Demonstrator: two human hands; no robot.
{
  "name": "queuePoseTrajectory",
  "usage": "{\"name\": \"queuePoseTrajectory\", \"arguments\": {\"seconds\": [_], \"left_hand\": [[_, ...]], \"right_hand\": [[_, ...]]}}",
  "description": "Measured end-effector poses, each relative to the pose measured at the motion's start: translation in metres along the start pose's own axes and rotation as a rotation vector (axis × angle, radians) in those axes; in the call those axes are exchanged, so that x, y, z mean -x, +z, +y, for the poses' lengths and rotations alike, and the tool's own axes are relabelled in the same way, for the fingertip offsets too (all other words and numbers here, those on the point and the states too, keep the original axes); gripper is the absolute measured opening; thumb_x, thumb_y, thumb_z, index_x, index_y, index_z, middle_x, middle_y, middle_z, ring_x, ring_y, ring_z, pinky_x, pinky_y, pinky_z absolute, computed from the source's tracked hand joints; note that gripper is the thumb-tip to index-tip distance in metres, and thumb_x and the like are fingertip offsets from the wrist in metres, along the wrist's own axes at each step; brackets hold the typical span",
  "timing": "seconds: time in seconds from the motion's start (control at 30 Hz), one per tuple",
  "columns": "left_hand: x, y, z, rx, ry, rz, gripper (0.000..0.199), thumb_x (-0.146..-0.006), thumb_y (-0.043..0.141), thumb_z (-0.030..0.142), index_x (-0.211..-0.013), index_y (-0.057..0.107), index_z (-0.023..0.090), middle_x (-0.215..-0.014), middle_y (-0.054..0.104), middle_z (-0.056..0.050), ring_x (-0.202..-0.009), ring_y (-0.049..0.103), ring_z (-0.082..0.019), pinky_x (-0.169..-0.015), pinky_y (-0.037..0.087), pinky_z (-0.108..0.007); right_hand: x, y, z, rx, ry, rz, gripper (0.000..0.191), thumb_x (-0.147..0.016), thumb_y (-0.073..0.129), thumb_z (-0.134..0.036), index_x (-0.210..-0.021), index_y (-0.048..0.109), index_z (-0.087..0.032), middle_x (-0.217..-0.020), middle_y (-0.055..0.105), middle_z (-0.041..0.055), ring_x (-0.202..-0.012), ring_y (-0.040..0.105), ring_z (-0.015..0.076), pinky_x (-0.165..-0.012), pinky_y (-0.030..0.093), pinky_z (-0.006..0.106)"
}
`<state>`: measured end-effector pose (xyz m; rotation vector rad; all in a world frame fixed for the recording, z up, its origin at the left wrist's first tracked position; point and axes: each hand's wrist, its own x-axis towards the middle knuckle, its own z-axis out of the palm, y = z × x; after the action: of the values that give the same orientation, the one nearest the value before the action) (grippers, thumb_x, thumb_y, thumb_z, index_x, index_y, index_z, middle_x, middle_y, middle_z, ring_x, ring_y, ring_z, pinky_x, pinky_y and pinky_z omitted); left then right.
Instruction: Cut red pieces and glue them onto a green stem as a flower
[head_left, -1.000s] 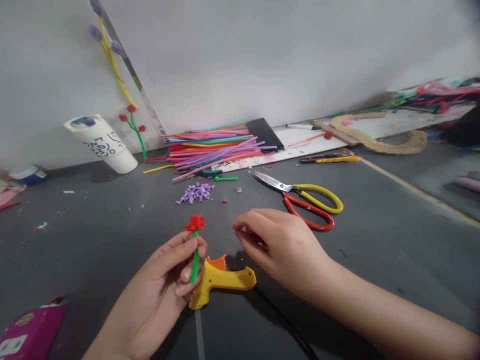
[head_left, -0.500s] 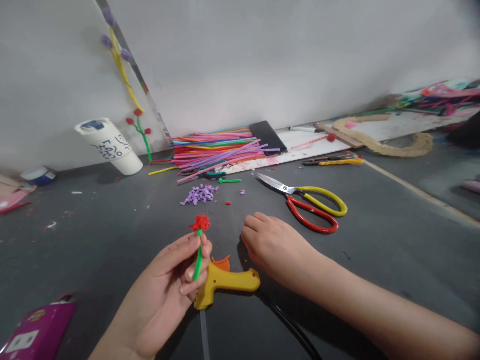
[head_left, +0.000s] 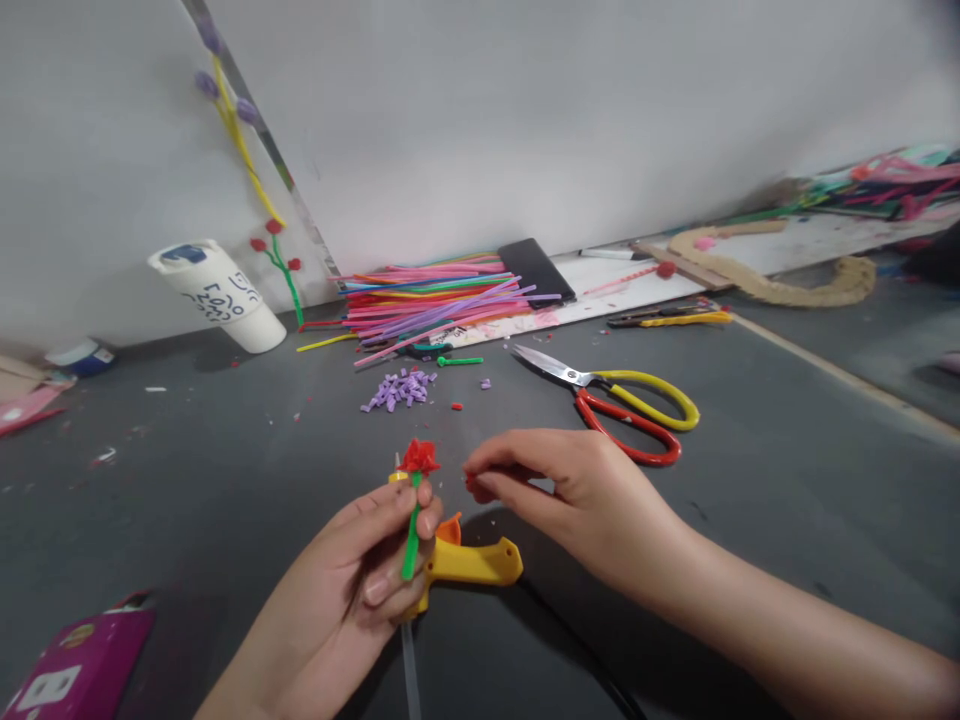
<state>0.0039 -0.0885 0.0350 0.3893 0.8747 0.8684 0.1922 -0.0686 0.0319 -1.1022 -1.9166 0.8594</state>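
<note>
Between the thumb and fingers of my left hand [head_left: 367,560] is a small craft flower [head_left: 420,458] with a red head and a short green stem. My right hand [head_left: 555,480] pinches a tiny red piece [head_left: 470,482], mostly covered by the fingertips, just right of the flower head. Partly behind my left hand lies a yellow hot glue gun [head_left: 476,563] with an orange trigger; its nozzle tip shows beside the flower and a clear glue stick [head_left: 410,668] sticks out of its back.
Beyond my hands lie a pile of purple bits [head_left: 399,390], a green stem piece [head_left: 460,361] and scissors [head_left: 630,400]. Coloured pipe cleaners [head_left: 442,305] are heaped by the wall near a white cup [head_left: 225,300]. A purple box [head_left: 90,660] sits at front left.
My right hand has lifted and turned off the table, now with a tiny red piece in its fingertips. My left hand has shifted slightly right and down with the flower.
</note>
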Motion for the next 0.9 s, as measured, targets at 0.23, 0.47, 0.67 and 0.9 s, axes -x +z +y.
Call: {"name": "queuePoseTrajectory", "arguments": {"seconds": [0.23,0.47,0.67,0.9], "left_hand": [[-0.001,0.0,-0.007,-0.045,0.047,0.071,0.006,-0.077,0.071,0.015,-0.078,0.074,0.01,-0.068,0.067,-0.002,-0.047,0.05,-0.002,-0.045,0.045,-0.011],[0.0,0.007,-0.012,0.038,0.058,0.126,0.008,-0.073,0.071,0.004,-0.075,0.076,0.009,-0.073,0.074,-0.007,-0.067,0.069,-0.014,-0.068,0.058,-0.021],[-0.003,0.007,-0.013,0.089,0.073,0.096,0.011,-0.076,0.066,0.001,-0.074,0.074,0.008,-0.07,0.073,-0.007,-0.064,0.067,-0.011,-0.066,0.057,-0.018],[0.0,0.004,-0.009,0.202,0.055,0.15,0.025,-0.08,0.051,-0.001,-0.065,0.07,0.004,-0.066,0.062,-0.009,-0.059,0.059,-0.013,-0.059,0.054,-0.024]], "right_hand": [[0.001,0.005,-0.001,-0.443,0.228,-0.112,0.014,-0.082,0.049,-0.01,-0.081,0.059,-0.019,-0.07,0.064,-0.0036,-0.066,0.061,0.0105,-0.063,0.049,0.02],[0.004,0.01,-0.007,-0.223,0.201,-0.113,0.012,-0.081,0.049,-0.011,-0.083,0.058,-0.019,-0.067,0.064,-0.0034,-0.06,0.058,0.0106,-0.058,0.045,0.02],[0.005,0.013,-0.011,-0.263,0.198,-0.086,0.012,-0.079,0.053,-0.009,-0.082,0.06,-0.019,-0.066,0.068,-0.0043,-0.059,0.061,0.0098,-0.057,0.047,0.018],[0.005,0.007,-0.007,-0.249,0.145,0.046,0.018,-0.079,0.053,-0.008,-0.08,0.067,-0.02,-0.074,0.07,-0.0025,-0.067,0.066,0.0119,-0.062,0.05,0.02]]}}
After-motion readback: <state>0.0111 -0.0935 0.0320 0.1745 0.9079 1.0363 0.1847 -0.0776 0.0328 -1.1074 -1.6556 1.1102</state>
